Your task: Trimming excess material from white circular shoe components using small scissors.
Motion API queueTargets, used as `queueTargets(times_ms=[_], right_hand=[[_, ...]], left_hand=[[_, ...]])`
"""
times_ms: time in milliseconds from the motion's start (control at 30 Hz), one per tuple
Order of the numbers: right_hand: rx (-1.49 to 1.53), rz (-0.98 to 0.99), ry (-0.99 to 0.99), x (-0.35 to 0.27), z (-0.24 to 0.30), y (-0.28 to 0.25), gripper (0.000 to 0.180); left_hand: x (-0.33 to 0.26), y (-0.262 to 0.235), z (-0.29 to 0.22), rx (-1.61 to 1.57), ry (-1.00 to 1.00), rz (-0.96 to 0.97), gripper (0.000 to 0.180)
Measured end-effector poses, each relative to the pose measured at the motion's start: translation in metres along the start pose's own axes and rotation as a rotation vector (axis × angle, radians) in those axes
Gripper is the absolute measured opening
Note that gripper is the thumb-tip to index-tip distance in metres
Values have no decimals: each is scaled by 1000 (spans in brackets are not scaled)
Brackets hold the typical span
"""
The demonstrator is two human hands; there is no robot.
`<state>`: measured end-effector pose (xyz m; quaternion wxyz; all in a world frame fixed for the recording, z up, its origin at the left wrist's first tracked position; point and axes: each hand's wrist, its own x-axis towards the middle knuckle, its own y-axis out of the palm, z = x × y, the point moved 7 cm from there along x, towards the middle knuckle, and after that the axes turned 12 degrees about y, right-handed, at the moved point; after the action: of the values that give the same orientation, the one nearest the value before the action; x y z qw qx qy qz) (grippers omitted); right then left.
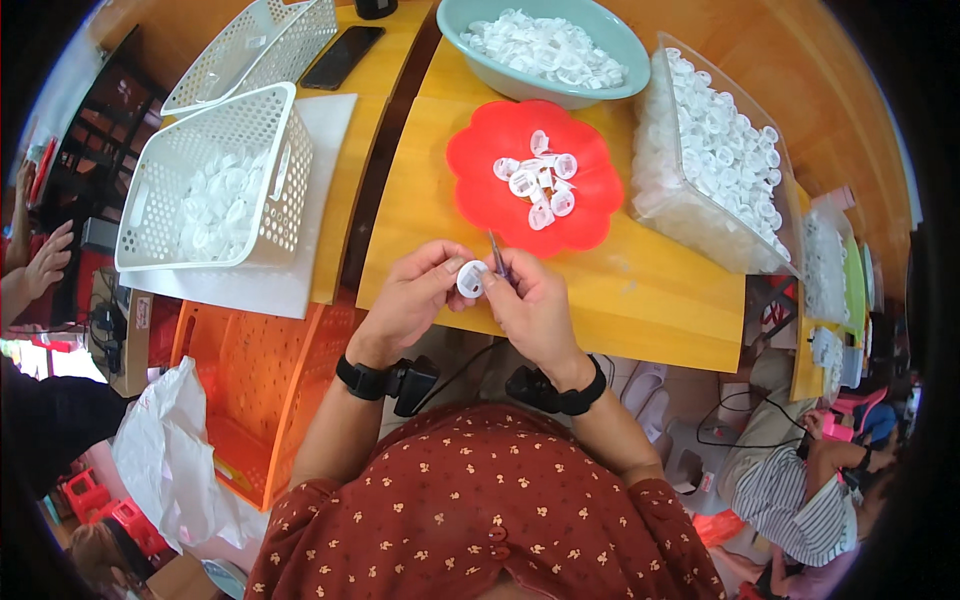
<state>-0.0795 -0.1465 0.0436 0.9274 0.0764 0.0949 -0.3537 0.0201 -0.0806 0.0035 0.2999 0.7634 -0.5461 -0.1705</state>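
Observation:
Over the near edge of the yellow table, my left hand (420, 287) is closed, pinching a small round white plastic piece (470, 279) between thumb and fingers. My right hand (538, 315) is closed too, its thumb against the right side of that piece. A slim dark pointed tool (497, 252), like tweezers, is held in the right fingers with its tip pointing away from me. Just beyond my hands lies a red flower-shaped plate (480, 150) with several similar white pieces (523, 182) grouped in its middle.
A teal basin (490, 65) and a clear plastic bin (700, 225), both heaped with white pieces, stand behind and right. Left are a white perforated basket (285, 235), another basket (300, 45), a black phone (343, 57) and an orange crate (285, 370). Other people sit at both sides.

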Motion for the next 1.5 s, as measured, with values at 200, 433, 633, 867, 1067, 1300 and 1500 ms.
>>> queueTargets(times_ms=[200, 433, 633, 867, 1067, 1300, 1500], right_hand=[[22, -92, 77, 10, -18, 4, 6], [-65, -169, 0, 18, -20, 2, 12], [-111, -220, 6, 15, -27, -14, 21], [-534, -55, -202, -7, -7, 7, 35], [-655, 13, -180, -6, -8, 18, 42], [-685, 33, -205, -4, -12, 18, 43], [-637, 64, -210, -3, -5, 17, 44]], left_hand=[[-8, -6, -5, 155, 108, -65, 27], [-8, -20, -18, 348, 228, -145, 33], [-2, -24, -15, 269, 247, -129, 31], [0, -30, -12, 269, 238, -118, 29], [-3, -30, -12, 329, 235, -118, 29], [-3, -31, -10, 276, 261, -84, 30], [-3, -30, -12, 299, 250, -84, 30]])
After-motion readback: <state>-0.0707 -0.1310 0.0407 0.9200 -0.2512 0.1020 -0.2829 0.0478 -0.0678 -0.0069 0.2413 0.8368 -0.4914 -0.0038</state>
